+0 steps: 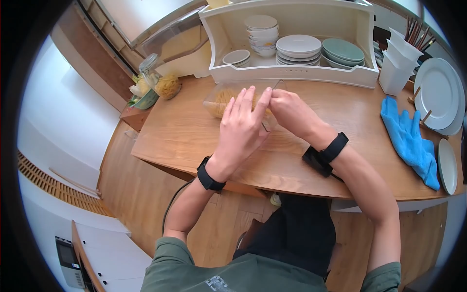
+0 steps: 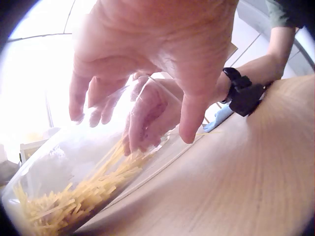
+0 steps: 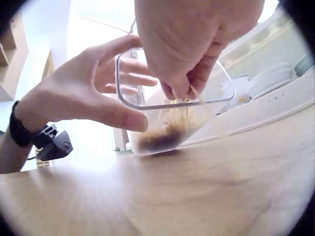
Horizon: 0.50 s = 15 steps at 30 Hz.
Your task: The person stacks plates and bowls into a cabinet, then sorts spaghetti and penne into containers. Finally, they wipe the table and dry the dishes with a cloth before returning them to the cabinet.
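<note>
A clear plastic container lies tilted on the wooden table, its rectangular mouth facing the person. Inside is a heap of thin yellow noodles, loose at the container's far end. My right hand reaches into the mouth and pinches a few noodle strands between thumb and fingertips. Across the container's upper side my left hand rests with long, fairly straight fingers, its thumb beside the rim. In the left wrist view the right fingers show through the clear wall.
Behind stands a white rack with bowls and plates. A glass jar and a yellow bundle are at the back left. On the right lie a blue glove, upright plates and a chopstick holder.
</note>
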Tool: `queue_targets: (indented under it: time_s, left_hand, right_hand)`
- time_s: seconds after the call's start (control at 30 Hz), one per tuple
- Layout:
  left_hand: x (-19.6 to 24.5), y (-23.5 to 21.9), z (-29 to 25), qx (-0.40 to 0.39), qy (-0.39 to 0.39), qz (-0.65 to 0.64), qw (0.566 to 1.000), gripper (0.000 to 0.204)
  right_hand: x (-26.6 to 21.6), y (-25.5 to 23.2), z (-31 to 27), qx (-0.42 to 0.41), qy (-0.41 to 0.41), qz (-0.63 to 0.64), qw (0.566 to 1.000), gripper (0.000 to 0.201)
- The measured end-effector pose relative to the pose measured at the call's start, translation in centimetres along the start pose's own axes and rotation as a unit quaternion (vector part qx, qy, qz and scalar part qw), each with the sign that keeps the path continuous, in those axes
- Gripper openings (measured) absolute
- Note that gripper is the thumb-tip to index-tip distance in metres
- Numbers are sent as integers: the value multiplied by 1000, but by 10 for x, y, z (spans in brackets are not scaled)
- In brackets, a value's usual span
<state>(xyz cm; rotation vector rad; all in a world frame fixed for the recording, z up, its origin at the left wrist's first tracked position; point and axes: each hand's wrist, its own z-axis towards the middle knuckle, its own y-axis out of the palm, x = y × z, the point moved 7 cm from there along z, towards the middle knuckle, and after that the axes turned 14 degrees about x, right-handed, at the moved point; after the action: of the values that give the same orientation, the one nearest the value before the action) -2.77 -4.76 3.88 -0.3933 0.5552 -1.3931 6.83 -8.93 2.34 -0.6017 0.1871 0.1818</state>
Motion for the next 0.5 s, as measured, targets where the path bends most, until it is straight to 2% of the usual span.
queue_targets:
  time_s: [0.03, 0.17, 0.23, 0.27, 0.33, 0.37, 0.43, 0.47, 0.5]
  left_hand:
    - [-5, -1, 2, 11, -5, 2, 1000, 83]
    - [-25, -4, 8, 7, -34, -61, 998, 84]
    - [-36, -2, 10, 20, -47, -71, 996, 86]
    - [-40, 0, 11, 15, -46, -71, 996, 86]
    - [-43, 5, 14, 14, -43, -64, 997, 86]
    - [-44, 8, 16, 12, -38, -54, 998, 86]
    - [-45, 14, 20, 7, -33, -55, 998, 85]
    - [-45, 19, 22, -1, -26, -53, 998, 84]
    - [-45, 22, 24, -1, -28, -57, 998, 84]
  right_hand:
    - [-1, -10, 3, 58, -13, -5, 998, 19]
    - [8, -15, 3, 111, -3, 58, 992, 18]
    - [23, -14, 2, 101, 64, 98, 988, 18]
    - [26, -13, 1, 99, 65, 97, 988, 18]
    - [45, -9, -4, 107, 171, 178, 963, 15]
    - [49, -9, -5, 105, 171, 176, 964, 15]
    - [65, -4, -10, 70, 242, 180, 951, 18]
    - [70, -5, -10, 68, 244, 177, 951, 18]
    - [79, -4, -14, 60, 286, 207, 934, 18]
